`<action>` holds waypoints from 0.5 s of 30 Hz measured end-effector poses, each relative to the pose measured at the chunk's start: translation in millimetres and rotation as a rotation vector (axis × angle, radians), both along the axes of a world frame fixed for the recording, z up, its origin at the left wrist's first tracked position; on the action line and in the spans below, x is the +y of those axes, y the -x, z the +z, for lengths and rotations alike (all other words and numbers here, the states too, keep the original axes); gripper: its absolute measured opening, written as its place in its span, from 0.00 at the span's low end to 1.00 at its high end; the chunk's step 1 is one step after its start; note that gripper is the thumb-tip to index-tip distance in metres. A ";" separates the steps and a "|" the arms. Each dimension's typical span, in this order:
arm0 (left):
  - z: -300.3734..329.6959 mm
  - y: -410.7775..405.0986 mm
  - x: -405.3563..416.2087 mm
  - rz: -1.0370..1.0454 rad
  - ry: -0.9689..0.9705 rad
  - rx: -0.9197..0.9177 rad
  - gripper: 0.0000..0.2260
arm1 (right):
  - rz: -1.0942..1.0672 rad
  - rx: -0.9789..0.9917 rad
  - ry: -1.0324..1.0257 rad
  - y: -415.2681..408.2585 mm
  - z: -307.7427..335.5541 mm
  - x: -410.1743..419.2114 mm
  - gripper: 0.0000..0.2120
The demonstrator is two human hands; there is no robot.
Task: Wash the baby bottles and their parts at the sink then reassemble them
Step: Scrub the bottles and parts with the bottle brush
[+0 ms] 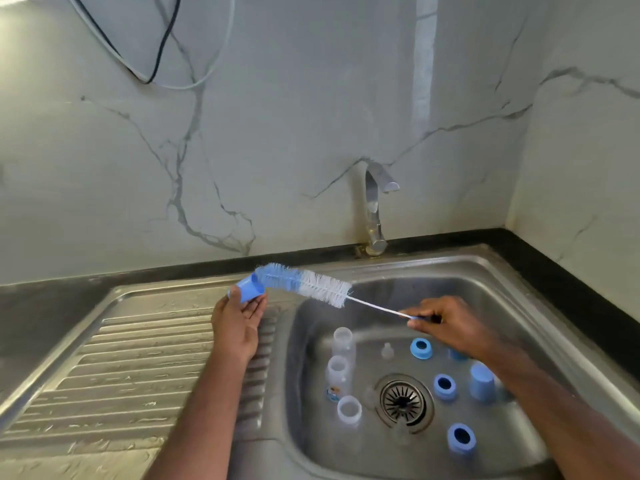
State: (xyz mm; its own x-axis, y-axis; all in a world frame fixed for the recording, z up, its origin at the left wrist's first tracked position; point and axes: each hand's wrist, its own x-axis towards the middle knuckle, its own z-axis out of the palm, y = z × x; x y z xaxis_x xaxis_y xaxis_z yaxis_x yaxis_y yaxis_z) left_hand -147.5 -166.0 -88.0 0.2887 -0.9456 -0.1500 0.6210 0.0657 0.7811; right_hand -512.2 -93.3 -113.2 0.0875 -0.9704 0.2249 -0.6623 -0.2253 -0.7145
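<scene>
Right forearm (561, 410) covers part of the sink basin (346, 455); the right hand (450, 323) pinches the bottle brush (304, 282), left hand (239, 323) grips a blue cap (250, 289), its far end hidden.

sink basin (512, 282): right | drainboard (104, 358): left of basin | tap (375, 209): behind basin | bottles (341, 372): in basin, left of drain (403, 400) | rings (445, 386): right of drain

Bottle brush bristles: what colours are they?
Blue at the tip end, white nearer the handle: the bottle brush, seen in the head view.
</scene>
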 end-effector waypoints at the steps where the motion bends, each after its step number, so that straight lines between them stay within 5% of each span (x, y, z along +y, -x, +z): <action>1: 0.9 -2.8 -0.7 0.005 -0.004 0.002 0.19 | 0.026 -0.004 -0.002 -2.4 0.4 0.6 0.15; 5: 0.6 -8.9 -3.4 0.009 0.002 -0.033 0.16 | 0.084 -0.014 -0.013 -5.8 3.1 3.6 0.15; 11: -3.6 3.9 3.0 -0.175 0.095 -0.373 0.05 | -0.030 0.115 0.142 -9.2 7.6 7.8 0.07; 13: -4.2 4.8 3.3 -0.162 0.130 -0.400 0.06 | -0.136 0.216 0.275 -8.0 13.6 10.6 0.01; 15: -2.4 8.0 4.4 -0.142 0.151 -0.395 0.07 | -0.237 0.437 0.499 -3.9 19.4 7.6 0.06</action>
